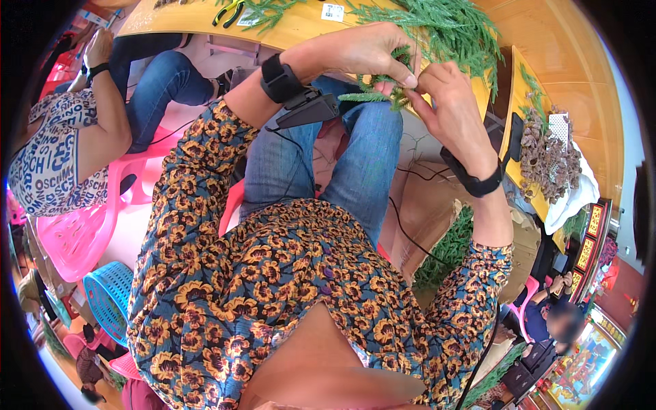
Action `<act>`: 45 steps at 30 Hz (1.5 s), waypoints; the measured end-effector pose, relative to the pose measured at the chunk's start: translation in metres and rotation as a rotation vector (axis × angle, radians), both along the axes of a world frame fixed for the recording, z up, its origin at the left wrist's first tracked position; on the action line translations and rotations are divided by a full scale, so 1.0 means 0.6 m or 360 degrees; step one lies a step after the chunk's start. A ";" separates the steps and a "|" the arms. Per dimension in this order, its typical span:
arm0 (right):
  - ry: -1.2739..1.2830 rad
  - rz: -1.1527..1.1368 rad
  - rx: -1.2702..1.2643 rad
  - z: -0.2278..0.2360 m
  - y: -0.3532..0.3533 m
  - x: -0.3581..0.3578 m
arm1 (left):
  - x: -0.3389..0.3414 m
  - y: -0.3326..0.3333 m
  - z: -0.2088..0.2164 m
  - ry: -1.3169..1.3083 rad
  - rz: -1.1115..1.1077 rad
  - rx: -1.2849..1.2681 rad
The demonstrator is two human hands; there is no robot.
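My left hand (365,51) and my right hand (451,99) meet over my lap at the table's near edge. Both are closed, with thumbs and fingertips pinching a green artificial pine sprig (399,101). It looks bent into a small curve, and a pale yellowish spot shows on it near the left fingers. Part of the sprig is hidden behind the fingers. One needled tip points left, above my jeans. A heap of similar green artificial pine branches (451,31) lies on the table just beyond my hands.
On the yellow wooden table (171,17) are yellow-handled pliers (229,12) and a white printed label (333,12). Dried brown cones (547,157) sit on the right table. More greenery (447,249) fills a cardboard box at my right. Another person sits left, near a pink chair (78,239) and blue basket (109,301).
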State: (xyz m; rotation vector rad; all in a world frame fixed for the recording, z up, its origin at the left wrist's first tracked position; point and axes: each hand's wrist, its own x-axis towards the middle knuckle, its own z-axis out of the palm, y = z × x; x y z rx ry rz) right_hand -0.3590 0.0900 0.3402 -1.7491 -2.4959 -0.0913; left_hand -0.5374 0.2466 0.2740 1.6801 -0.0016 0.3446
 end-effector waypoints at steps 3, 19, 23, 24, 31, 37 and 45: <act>0.0163 -0.0162 0.0007 -0.011 -0.003 0.016 | 0.008 0.008 -0.017 -0.0049 0.0114 -0.0007; 0.0228 -0.0270 0.0211 -0.042 0.000 0.021 | 0.040 0.017 -0.044 -0.0138 0.0206 -0.0270; -0.0170 -0.0359 0.0610 -0.063 0.001 0.010 | 0.049 0.015 -0.047 -0.0139 0.0258 -0.0461; -0.0104 -0.0359 0.0666 -0.064 0.002 0.011 | 0.050 0.014 -0.046 -0.0170 0.0234 -0.0497; 0.0063 -0.0054 0.0700 -0.042 0.008 0.021 | 0.035 0.027 -0.043 -0.0118 0.0081 -0.0530; -0.0135 0.0058 0.0751 -0.033 0.004 0.006 | 0.012 0.024 -0.022 -0.0046 -0.0101 -0.0697; 0.1196 -0.0546 -0.0853 -0.010 -0.016 0.056 | 0.020 0.023 -0.043 -0.0149 -0.0281 -0.0857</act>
